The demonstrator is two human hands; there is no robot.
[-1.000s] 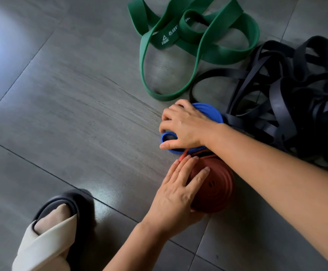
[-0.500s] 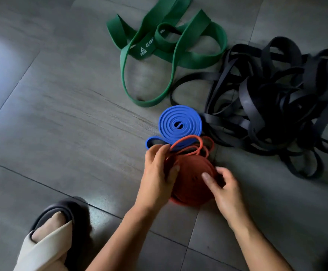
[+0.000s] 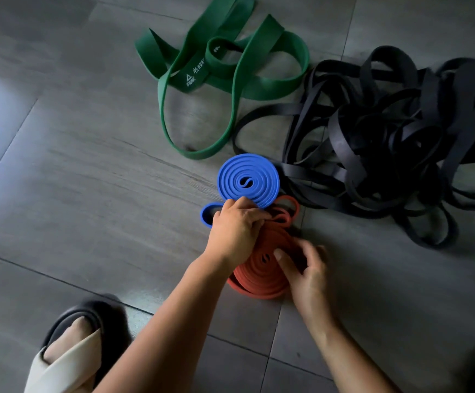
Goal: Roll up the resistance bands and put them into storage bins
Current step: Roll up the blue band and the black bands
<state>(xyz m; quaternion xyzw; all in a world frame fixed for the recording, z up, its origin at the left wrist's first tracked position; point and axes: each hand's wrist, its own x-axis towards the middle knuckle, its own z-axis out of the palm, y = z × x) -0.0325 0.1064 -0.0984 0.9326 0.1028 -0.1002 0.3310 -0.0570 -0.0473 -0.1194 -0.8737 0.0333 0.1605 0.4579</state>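
Note:
A red resistance band lies coiled on the grey tile floor, its loose end looping at the far side. My left hand grips the far edge of the red coil with curled fingers. My right hand holds the coil's right side, thumb pressed on its top. Just beyond, a blue band lies rolled in a flat spiral, with a short tail sticking out at the left. A green band lies unrolled farther off. No storage bin is in view.
A tangled heap of black bands spreads over the floor at the right, touching the blue roll. My foot in a dark and cream sandal stands at the lower left. Bare tiles stretch away to the left.
My right hand left the blue roll and came down to the red coil's right side. My left hand's flat fingers have curled over the coil's far edge.

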